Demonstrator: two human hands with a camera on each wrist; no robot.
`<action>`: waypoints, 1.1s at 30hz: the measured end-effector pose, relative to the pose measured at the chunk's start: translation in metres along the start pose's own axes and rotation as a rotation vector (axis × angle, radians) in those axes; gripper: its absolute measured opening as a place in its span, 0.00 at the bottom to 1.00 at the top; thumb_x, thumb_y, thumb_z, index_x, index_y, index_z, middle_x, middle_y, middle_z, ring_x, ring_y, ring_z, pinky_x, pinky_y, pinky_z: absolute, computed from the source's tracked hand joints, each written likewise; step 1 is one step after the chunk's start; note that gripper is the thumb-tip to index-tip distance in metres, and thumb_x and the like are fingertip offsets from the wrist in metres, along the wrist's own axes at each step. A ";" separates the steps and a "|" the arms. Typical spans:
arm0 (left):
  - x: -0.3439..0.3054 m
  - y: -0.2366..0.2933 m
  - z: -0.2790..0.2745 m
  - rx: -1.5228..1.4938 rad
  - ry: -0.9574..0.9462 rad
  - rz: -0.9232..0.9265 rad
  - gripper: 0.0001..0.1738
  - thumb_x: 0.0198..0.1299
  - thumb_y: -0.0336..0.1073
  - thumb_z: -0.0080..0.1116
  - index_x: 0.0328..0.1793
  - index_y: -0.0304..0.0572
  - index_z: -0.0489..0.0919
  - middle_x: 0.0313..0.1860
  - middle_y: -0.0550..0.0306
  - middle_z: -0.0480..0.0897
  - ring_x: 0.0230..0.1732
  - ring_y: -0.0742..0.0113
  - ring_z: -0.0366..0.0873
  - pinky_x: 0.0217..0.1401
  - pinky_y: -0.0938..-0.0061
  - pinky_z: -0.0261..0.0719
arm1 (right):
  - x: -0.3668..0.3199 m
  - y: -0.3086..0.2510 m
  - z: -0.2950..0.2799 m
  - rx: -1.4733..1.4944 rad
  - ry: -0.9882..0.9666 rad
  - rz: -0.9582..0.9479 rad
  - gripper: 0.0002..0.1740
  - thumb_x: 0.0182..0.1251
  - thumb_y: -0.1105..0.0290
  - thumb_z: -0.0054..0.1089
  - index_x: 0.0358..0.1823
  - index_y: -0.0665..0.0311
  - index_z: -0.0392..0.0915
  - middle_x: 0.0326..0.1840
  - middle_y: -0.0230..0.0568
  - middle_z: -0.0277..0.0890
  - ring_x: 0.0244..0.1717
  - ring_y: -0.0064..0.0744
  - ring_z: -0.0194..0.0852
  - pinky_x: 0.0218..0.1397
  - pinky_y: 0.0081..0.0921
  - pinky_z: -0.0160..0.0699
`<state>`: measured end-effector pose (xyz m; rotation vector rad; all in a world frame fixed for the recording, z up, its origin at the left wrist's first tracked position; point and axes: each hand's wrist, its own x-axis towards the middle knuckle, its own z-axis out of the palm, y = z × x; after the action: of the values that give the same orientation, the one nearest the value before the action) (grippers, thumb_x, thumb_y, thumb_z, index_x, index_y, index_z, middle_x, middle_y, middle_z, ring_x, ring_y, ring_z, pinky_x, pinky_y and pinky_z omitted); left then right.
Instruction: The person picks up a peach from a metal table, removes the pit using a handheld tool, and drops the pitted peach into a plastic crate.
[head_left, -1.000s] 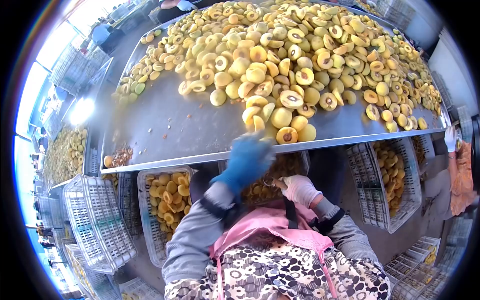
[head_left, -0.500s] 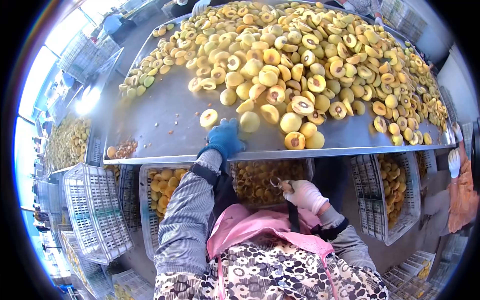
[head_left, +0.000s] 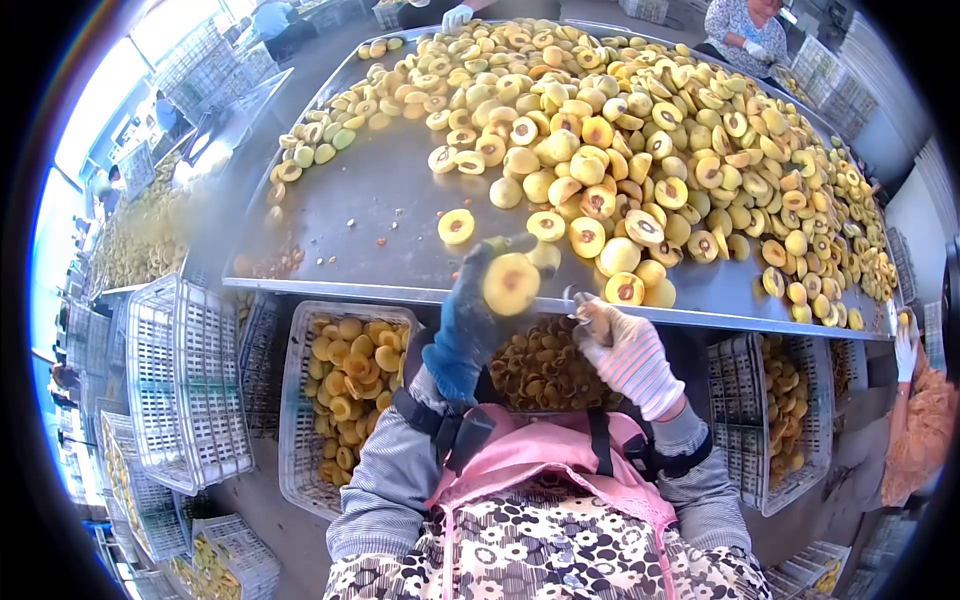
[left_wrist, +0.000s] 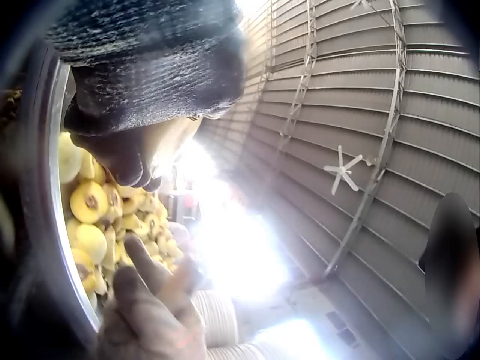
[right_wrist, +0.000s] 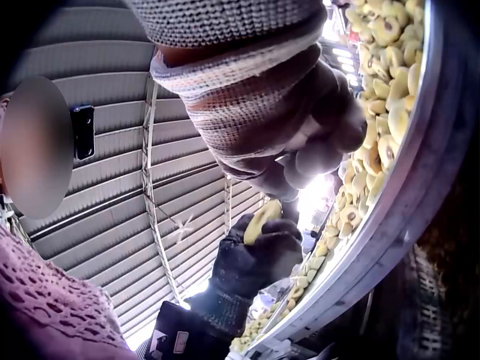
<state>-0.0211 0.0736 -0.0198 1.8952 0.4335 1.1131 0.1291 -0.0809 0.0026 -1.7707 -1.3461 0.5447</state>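
My left hand point(head_left: 462, 330), in a blue glove, holds a yellow peach half point(head_left: 511, 284) with its cut face up, over the table's front edge. Another yellow peach piece point(head_left: 544, 256) shows right at its fingertips. To the right, my right hand point(head_left: 640, 360) in a pale striped glove grips a small tool with a curved metal end point(head_left: 571, 298), which points toward the peach half. The right wrist view shows the peach half point(right_wrist: 264, 221) held in the dark-looking left glove point(right_wrist: 255, 259), close under the right hand point(right_wrist: 262, 127).
Peach halves point(head_left: 660, 150) lie heaped on the metal table point(head_left: 370, 220), many with pits. A crate of brownish pieces point(head_left: 545, 375) sits under the edge. Another crate point(head_left: 296, 420) of peach halves stands left, near tilted crates point(head_left: 190, 380). Other people work at the back point(head_left: 742, 38) and right point(head_left: 915, 420).
My left hand reached left onto the table, then came back right and up with a peach half. My right hand rose with the tool toward the table edge.
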 end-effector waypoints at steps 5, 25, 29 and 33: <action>-0.015 0.024 0.023 -0.374 -0.097 0.035 0.40 0.53 0.26 0.68 0.69 0.35 0.57 0.63 0.42 0.73 0.58 0.51 0.77 0.56 0.65 0.80 | -0.015 -0.014 0.007 -0.330 0.025 -0.037 0.32 0.54 0.62 0.66 0.63 0.55 0.69 0.31 0.52 0.79 0.35 0.53 0.79 0.40 0.41 0.77; -0.044 0.036 0.015 -0.351 0.008 -0.149 0.22 0.66 0.43 0.55 0.52 0.27 0.78 0.42 0.50 0.85 0.36 0.65 0.84 0.41 0.74 0.83 | -0.036 -0.005 0.007 0.624 -0.760 0.336 0.14 0.56 0.77 0.58 0.45 0.67 0.82 0.34 0.26 0.79 0.36 0.16 0.73 0.42 0.17 0.74; -0.070 0.028 -0.128 0.256 -0.114 -0.800 0.21 0.57 0.47 0.64 0.45 0.35 0.81 0.39 0.49 0.84 0.37 0.58 0.84 0.39 0.68 0.81 | -0.052 0.061 0.001 0.499 -0.499 0.685 0.14 0.58 0.74 0.64 0.46 0.70 0.80 0.39 0.27 0.80 0.41 0.16 0.73 0.48 0.18 0.72; -0.056 0.024 -0.140 1.177 -0.061 -0.351 0.20 0.48 0.45 0.69 0.43 0.40 0.82 0.35 0.49 0.84 0.38 0.51 0.82 0.43 0.62 0.77 | -0.052 0.078 0.011 0.405 -0.446 0.679 0.13 0.58 0.73 0.63 0.45 0.70 0.80 0.38 0.28 0.80 0.39 0.18 0.72 0.47 0.18 0.72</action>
<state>-0.1712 0.0950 0.0009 2.6364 1.5638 0.5461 0.1490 -0.1324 -0.0744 -1.7874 -0.7787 1.5394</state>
